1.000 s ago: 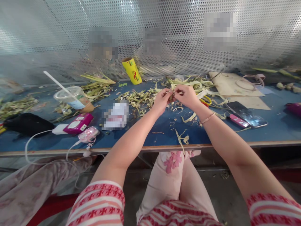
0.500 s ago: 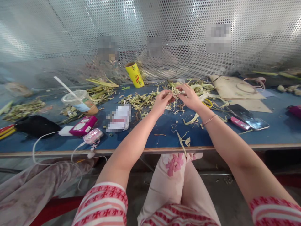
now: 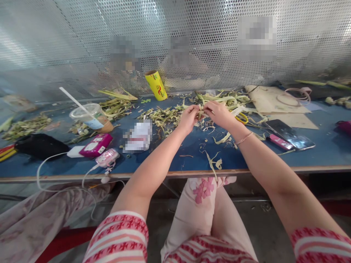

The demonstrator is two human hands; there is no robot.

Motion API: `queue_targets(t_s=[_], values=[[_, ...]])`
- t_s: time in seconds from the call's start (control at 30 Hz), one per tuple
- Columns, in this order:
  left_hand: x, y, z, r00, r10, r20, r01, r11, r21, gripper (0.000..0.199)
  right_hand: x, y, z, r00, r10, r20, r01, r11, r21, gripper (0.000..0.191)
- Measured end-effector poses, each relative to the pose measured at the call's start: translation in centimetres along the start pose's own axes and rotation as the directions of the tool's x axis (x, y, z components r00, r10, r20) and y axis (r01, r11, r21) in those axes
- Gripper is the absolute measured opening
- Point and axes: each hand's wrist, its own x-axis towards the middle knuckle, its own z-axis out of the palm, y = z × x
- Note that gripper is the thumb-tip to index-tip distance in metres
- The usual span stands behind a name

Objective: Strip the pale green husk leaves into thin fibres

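Note:
Both hands meet above the far half of the blue table. My left hand (image 3: 189,117) is closed, its fingertips pinching a small pale-green plant piece (image 3: 200,111), mostly hidden by the fingers. From the other side my right hand (image 3: 218,112) grips the same piece, thumb and fingers together. Around and behind them lie long pale plant strips (image 3: 233,100). Left of my hands is a pile of short, curled green plant bits (image 3: 166,117). A yellow ring (image 3: 242,118) lies among strips just beyond my right wrist.
A yellow cardboard tube (image 3: 156,86) stands by the perforated metal wall. Leftward are a lidded drink cup (image 3: 91,117) with a straw, a magenta power box (image 3: 96,145) with white cables and a black pouch (image 3: 41,145). Phones (image 3: 300,140) and brown paper (image 3: 270,100) lie right. Someone's leg (image 3: 55,215) shows at lower left.
My right hand's fingers have drawn in from a looser spread and now close on the plant piece. The hands stay in nearly the same place.

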Motion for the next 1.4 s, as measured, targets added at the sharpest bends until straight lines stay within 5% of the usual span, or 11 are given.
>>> queue_targets(t_s=[0.17,0.33,0.73,1.1,1.27,1.4], values=[[1.0,-1.0,-1.0,0.982,0.181,-0.045,-0.169,0.966,0.196,0.027,-0.1,-0.4,0.2,0.999,-0.039,0.009,0.039,0.993,-0.109,0.018],[1.3,-1.0,-1.8,0.93,0.367,-0.029,-0.33,0.866,0.376,0.027,0.1,-0.9,0.4,0.999,-0.041,0.002,0.041,0.999,-0.023,0.018],[1.4,-1.3,-1.1,0.935,0.331,-0.128,-0.237,0.851,0.469,0.035,0.7,-1.1,0.6,0.994,-0.033,0.101,0.026,0.997,0.069,0.014],[1.8,-0.9,-2.5,0.924,0.305,0.229,-0.375,0.835,0.402,0.028,0.0,-0.1,0.1,0.996,-0.065,-0.053,0.069,0.996,0.063,0.012],[1.5,-0.4,-2.6,0.861,0.381,0.338,-0.507,0.587,0.631,0.02,0.2,-0.4,-0.3,0.994,0.047,-0.103,-0.034,0.991,0.131,0.005],[1.3,-0.4,-2.5,0.862,0.328,0.387,-0.503,0.462,0.73,0.015,0.3,-0.3,-0.5,0.994,0.083,-0.073,-0.068,0.979,0.192,0.006]])
